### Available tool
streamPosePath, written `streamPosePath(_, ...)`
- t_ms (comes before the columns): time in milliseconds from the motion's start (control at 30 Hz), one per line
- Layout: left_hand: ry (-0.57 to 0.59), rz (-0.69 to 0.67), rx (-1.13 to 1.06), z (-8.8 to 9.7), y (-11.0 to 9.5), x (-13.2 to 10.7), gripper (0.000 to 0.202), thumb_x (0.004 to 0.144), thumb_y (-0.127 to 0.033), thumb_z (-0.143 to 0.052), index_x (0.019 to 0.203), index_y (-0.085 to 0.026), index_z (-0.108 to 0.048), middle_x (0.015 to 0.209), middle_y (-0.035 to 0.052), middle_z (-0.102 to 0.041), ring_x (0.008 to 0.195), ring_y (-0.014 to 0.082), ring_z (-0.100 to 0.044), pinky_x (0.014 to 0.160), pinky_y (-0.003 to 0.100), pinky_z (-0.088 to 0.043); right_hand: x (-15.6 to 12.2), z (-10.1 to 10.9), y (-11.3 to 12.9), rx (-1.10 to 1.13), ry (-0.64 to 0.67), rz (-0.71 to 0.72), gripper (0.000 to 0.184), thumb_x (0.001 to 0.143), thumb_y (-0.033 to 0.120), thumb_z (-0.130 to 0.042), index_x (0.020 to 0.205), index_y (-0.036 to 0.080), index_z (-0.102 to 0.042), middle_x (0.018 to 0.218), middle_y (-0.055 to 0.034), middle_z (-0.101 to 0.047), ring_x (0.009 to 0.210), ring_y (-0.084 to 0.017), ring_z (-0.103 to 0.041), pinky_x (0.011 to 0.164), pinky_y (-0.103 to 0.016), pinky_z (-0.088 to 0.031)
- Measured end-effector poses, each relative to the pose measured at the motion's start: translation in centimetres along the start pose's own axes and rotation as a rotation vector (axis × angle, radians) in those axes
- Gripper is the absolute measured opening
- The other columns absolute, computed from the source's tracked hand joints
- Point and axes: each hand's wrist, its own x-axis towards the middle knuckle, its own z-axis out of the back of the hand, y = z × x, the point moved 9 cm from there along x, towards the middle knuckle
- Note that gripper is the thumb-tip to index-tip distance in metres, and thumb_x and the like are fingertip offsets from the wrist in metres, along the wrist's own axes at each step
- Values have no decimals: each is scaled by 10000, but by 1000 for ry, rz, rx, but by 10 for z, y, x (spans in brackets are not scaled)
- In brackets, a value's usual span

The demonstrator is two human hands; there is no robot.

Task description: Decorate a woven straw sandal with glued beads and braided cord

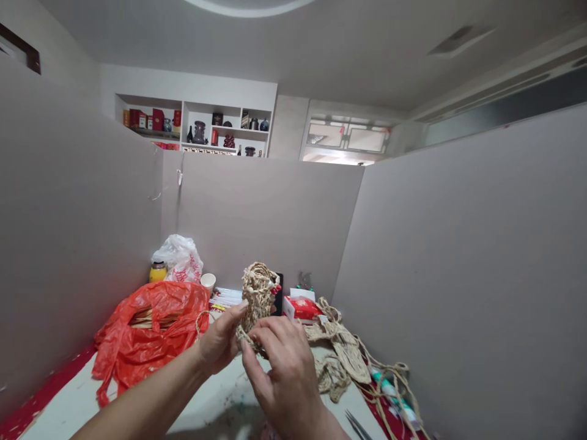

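I hold up a small woven straw piece (258, 292) over the table. My left hand (221, 342) grips its lower left side, thumb along the weave. My right hand (283, 365) pinches its bottom edge from the right, fingers curled against the straw. A thin loose strand loops off to the left of my left hand.
A red plastic bag (147, 333) with straw strips lies at left. Behind it are a white bag (180, 258), a yellow jar (158, 272) and a paper cup (208, 281). A red box (302, 307), more woven pieces (342, 354) and scissors (358, 426) lie at right. Grey partitions enclose the table.
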Motion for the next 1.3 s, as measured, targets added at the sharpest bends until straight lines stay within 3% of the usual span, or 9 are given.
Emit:
streamPosePath(333, -40, -56, 85, 1, 5, 1, 386, 816, -441, -608, 932, -85, -698, 871, 110, -720, 952, 273, -634, 909, 367, -420, -4, -4, -9, 51, -56, -89, 116, 851, 135, -516, 751, 186, -545, 773, -30, -593, 746, -185, -514, 699, -330, -360)
streamPosePath(567, -97, 22, -85, 12, 15, 4, 425, 800, -458, -627, 968, -72, -687, 863, 111, -727, 882, 247, -660, 868, 322, -449, 3, -11, -4, 6, 21, -100, 99, 846, 201, -563, 750, 185, -581, 790, -40, -625, 760, -208, -543, 705, -360, -389)
streamPosePath(633, -83, 61, -192, 14, 14, 6, 430, 832, -468, -576, 980, -78, -679, 862, 107, -729, 819, 226, -671, 817, 314, -474, 7, -2, -1, -4, 30, -61, 105, 819, 265, -634, 881, 181, -621, 890, -65, -647, 846, -240, -566, 757, -402, -409)
streamPosePath(733, -5, 111, -294, 11, 7, 7, 522, 856, -527, -489, 1062, -73, -645, 904, 120, -723, 725, 213, -672, 721, 324, -501, 10, 32, -10, 46, -108, -75, 214, 835, 279, -623, 1029, 188, -613, 1009, -97, -647, 968, -262, -569, 837, -448, -430)
streamPosePath(867, 137, 207, -336, -5, -1, 2, 697, 814, -587, -483, 1145, 18, -580, 940, 157, -693, 750, 226, -659, 708, 323, -496, 7, 63, -36, 167, -250, -172, 95, 858, 188, -584, 933, 218, -635, 933, -57, -661, 906, -217, -603, 838, -405, -464)
streamPosePath(1033, 182, 288, -329, -14, 1, -5, 749, 792, -630, -467, 1087, 46, -598, 881, 179, -691, 756, 239, -657, 709, 324, -484, 3, 47, -33, 237, -121, -135, 144, 850, 116, -586, 927, 228, -633, 900, -34, -672, 865, -187, -619, 787, -346, -487)
streamPosePath(1200, 177, 275, -303, -10, 4, -5, 593, 851, -571, -423, 1064, -57, -630, 910, 157, -719, 736, 247, -674, 660, 346, -502, 0, 36, -15, 198, -33, -10, 284, 841, 87, -584, 1091, 222, -595, 925, -51, -664, 854, -195, -608, 762, -362, -498)
streamPosePath(1300, 155, 299, -297, -8, 7, -5, 609, 860, -577, -400, 1071, -53, -629, 880, 157, -724, 712, 251, -679, 621, 347, -516, 1, 31, -10, 123, 57, 34, 305, 849, 100, -572, 1133, 211, -578, 931, -63, -655, 868, -212, -590, 756, -380, -491)
